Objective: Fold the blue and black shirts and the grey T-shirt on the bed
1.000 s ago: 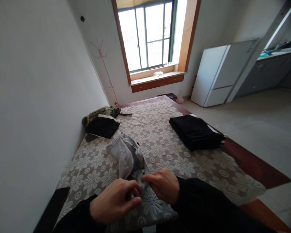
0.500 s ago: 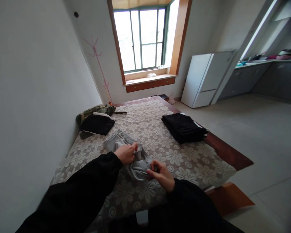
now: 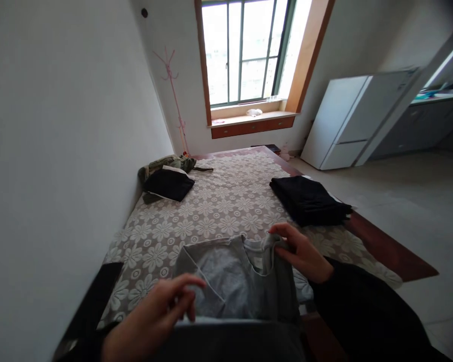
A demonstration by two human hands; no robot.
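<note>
A grey T-shirt [image 3: 230,274] lies spread across the near edge of a table covered by a flowered lace cloth [image 3: 226,201], its neck opening facing away from me. My right hand [image 3: 300,251] pinches the shirt's right shoulder near the collar. My left hand [image 3: 158,314] hovers low over the shirt's left side, fingers curled and pointing at the folded sleeve, holding nothing that I can see. Both arms wear black sleeves.
A folded black garment [image 3: 309,201] rests at the table's right edge. At the far left lie a black folded piece [image 3: 168,183] and an olive garment [image 3: 166,163]. A white wall runs along the left; a white fridge [image 3: 349,118] and a window stand beyond.
The grey shirt was a crumpled bundle between my hands; now it is spread out flat near me. My right hand moved up to its shoulder and my left hand drew back toward me.
</note>
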